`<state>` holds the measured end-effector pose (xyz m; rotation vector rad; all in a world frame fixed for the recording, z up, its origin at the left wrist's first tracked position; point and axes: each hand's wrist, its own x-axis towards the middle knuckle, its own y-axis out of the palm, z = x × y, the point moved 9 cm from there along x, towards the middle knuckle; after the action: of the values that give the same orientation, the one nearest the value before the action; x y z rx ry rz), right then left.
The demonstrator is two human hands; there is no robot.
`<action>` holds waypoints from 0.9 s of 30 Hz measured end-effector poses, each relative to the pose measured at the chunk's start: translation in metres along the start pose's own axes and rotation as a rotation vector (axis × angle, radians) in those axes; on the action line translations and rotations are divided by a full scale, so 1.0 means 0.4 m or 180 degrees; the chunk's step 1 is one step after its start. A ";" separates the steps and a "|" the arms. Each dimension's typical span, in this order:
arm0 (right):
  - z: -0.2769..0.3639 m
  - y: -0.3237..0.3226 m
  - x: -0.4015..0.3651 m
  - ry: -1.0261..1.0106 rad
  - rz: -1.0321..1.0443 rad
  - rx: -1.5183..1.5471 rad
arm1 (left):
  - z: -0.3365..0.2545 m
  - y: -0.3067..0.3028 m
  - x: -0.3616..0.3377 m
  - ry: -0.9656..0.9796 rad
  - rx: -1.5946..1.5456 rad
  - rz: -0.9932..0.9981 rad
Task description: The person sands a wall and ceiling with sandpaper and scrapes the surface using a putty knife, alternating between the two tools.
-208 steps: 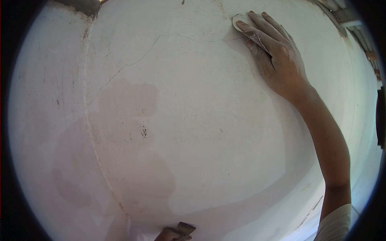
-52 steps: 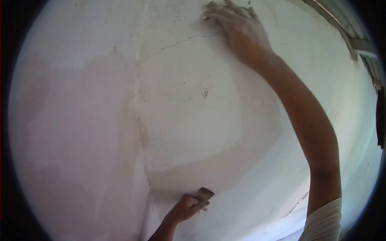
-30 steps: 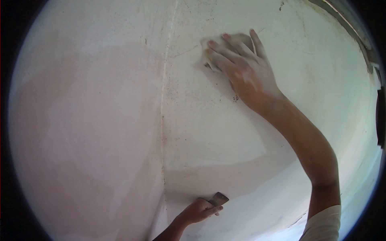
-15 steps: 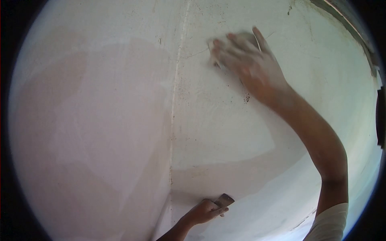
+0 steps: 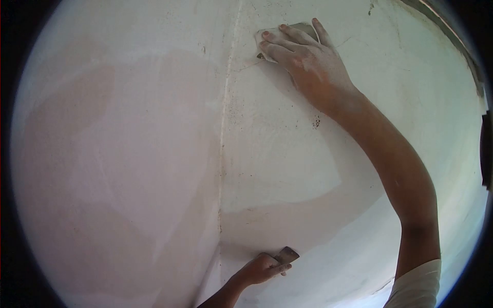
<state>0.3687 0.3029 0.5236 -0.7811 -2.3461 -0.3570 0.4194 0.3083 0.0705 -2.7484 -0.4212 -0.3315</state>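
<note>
At the upper middle of the view, my right hand (image 5: 313, 61) presses a thin flat sheet (image 5: 303, 30) against the pale wall (image 5: 287, 154). White dust covers its fingers, which are spread over the sheet; part of the sheet is hidden under the palm. Low in the view, my left hand (image 5: 261, 269) is closed around a small flat scraper (image 5: 286, 254), whose blade points up and right. The scraper is near the wall; whether it touches the wall I cannot tell.
A vertical corner line (image 5: 224, 118) divides the pinkish left wall (image 5: 123, 164) from the right one. Dark specks and fine cracks mark the right wall. A grey edge strip (image 5: 457, 38) curves at the upper right, and a dark object (image 5: 486, 151) stands at the far right.
My right hand has moved up and slightly left along the wall with the sheet. My left hand and the scraper have hardly moved.
</note>
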 end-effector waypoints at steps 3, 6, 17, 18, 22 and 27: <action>0.012 -0.009 -0.078 -0.0098 -0.0058 0.0074 | 0.038 -0.008 -0.006 -0.0301 0.0120 0.0151; 0.047 -0.049 -0.214 -0.0142 0.0278 0.0349 | 0.053 -0.006 -0.006 -0.0550 0.0195 0.0246; 0.066 -0.068 -0.239 -0.0058 0.0645 0.0231 | 0.038 0.001 -0.003 -0.0471 0.0344 0.0128; 0.057 -0.062 -0.213 0.0067 0.0597 0.0283 | 0.032 0.000 -0.005 -0.0462 0.0362 0.0116; 0.033 -0.037 -0.124 0.0150 0.0243 0.0091 | 0.030 -0.004 -0.005 -0.0263 0.0346 0.0073; -0.001 -0.011 -0.007 0.0272 -0.0303 0.0335 | 0.044 -0.004 -0.008 -0.0427 0.0411 0.0095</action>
<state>0.3677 0.2980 0.5219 -0.5946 -2.3062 -0.2984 0.4191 0.3154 0.0540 -2.6561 -0.4196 -0.1086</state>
